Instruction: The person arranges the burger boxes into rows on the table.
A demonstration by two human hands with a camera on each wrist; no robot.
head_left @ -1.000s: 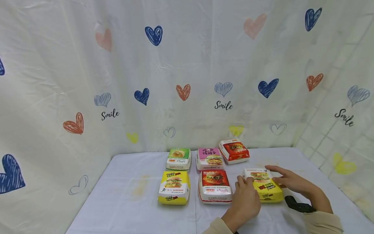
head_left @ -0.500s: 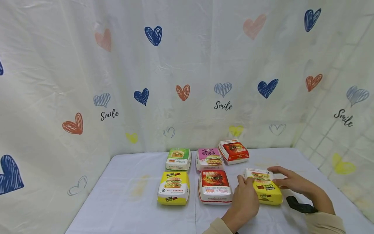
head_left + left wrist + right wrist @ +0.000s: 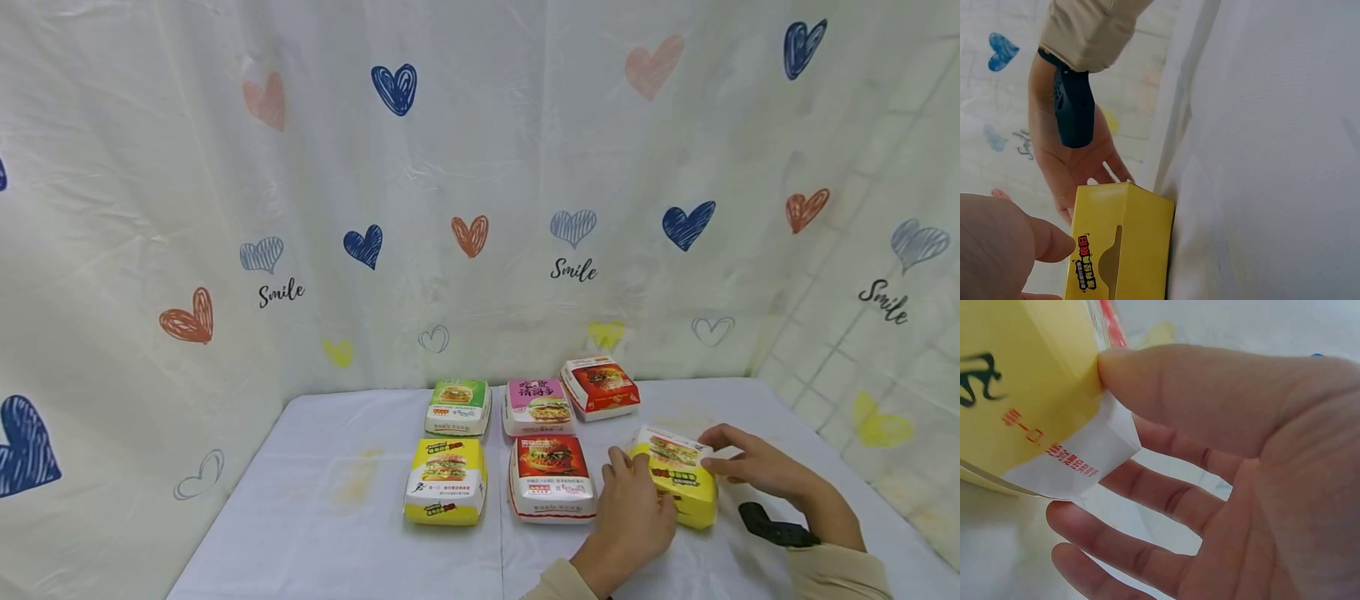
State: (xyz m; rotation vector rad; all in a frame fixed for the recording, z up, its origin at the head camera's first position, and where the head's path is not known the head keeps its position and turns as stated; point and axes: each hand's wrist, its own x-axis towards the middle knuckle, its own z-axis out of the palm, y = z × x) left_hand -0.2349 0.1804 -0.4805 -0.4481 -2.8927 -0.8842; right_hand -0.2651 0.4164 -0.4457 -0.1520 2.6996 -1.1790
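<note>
In the head view a yellow-and-white burger box (image 3: pixel 678 475) stands turned at an angle at the right of the table. My left hand (image 3: pixel 633 510) holds its left side, thumb and index finger at the upper edge. My right hand (image 3: pixel 768 477) pinches its back right corner. The right wrist view shows my right thumb (image 3: pixel 1172 394) on the box's yellow and white face (image 3: pixel 1041 394), fingers behind it. From the left wrist, my left thumb (image 3: pixel 1050 240) touches the yellow box end (image 3: pixel 1141 237), with my right hand (image 3: pixel 1079 162) beyond.
Left of the hands sit a red burger box (image 3: pixel 553 479) and another yellow one (image 3: pixel 447 483). Behind them are a green box (image 3: pixel 459 408), a pink box (image 3: pixel 538 408) and a second red box (image 3: pixel 600 388). A heart-printed curtain (image 3: pixel 480 167) hangs behind the white-covered table (image 3: pixel 315 517).
The yellow-and-white burger box has turned a little clockwise, its front end swinging left. My right hand has shifted slightly right with its back corner. The other boxes stay put.
</note>
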